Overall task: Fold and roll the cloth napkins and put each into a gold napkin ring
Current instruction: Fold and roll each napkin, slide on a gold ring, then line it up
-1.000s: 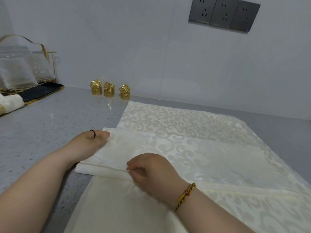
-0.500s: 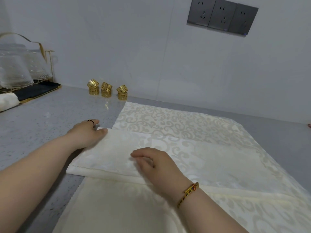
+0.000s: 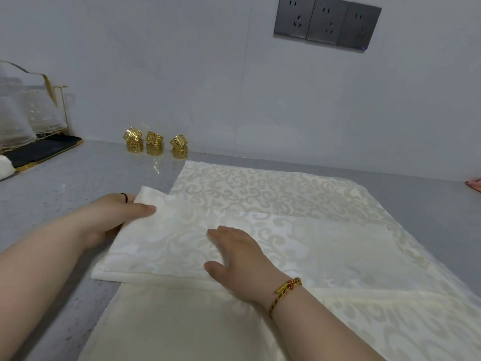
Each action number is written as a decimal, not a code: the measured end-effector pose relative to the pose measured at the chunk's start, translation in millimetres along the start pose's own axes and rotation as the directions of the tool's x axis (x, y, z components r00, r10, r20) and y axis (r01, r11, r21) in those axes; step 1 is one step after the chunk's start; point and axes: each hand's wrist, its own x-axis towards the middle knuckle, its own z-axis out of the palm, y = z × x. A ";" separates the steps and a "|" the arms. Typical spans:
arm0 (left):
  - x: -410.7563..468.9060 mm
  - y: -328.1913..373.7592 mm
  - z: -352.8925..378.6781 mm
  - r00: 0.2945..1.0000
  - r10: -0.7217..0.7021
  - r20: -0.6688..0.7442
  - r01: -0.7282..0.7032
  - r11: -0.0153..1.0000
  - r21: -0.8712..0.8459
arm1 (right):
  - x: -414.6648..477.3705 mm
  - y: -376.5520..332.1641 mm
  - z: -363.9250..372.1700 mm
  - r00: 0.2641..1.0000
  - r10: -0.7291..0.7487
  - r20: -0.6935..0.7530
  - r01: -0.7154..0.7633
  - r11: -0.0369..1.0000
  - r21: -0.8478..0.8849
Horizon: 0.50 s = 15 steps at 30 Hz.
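Up close, the near part of a cream damask napkin (image 3: 286, 199) lies flat on the grey speckled counter (image 3: 65, 199), plain side up, and runs out of the bottom of the view. Both bare forearms reach in over it. A braided bracelet (image 3: 286, 290) with a gold bead sits on the right wrist.

Just beyond the wrist, the right hand (image 3: 234, 259) lies palm down on a folded band of the napkin. Its fingers are straight and slightly spread, and they press the cloth flat near the band's near crease. The band runs across the napkin from left to right and overhangs the rest of the cloth a little on the left.

At that left end, the left hand (image 3: 114, 217) holds the band. The thumb lies on top of the cloth and the fingers are curled round the edge, where they are mostly hidden. The band's far corner stands slightly raised beside this hand. A thin black ring (image 3: 125, 197) shows on one finger.

Farther back, the napkin's far part lies spread open, scroll pattern up.

Beyond its far left corner, near the wall, stand the gold napkin rings (image 3: 154, 145) in three stacks of two, close together and apart from the cloth.

At the far left, a gold wire rack (image 3: 61, 108) with clear ribbed glassware stands on a black tray (image 3: 44, 152) with a gold rim, and a white cloth roll (image 3: 5, 169) lies beside the tray.

High on the pale wall is a row of three dark grey sockets (image 3: 326, 24).
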 end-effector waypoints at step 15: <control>-82.4 -13.8 -52.6 0.963 -0.038 -0.267 -0.026 0.972 -0.232 | -17.2 -36.9 -5.2 0.997 -0.080 -0.020 0.081 0.989 0.126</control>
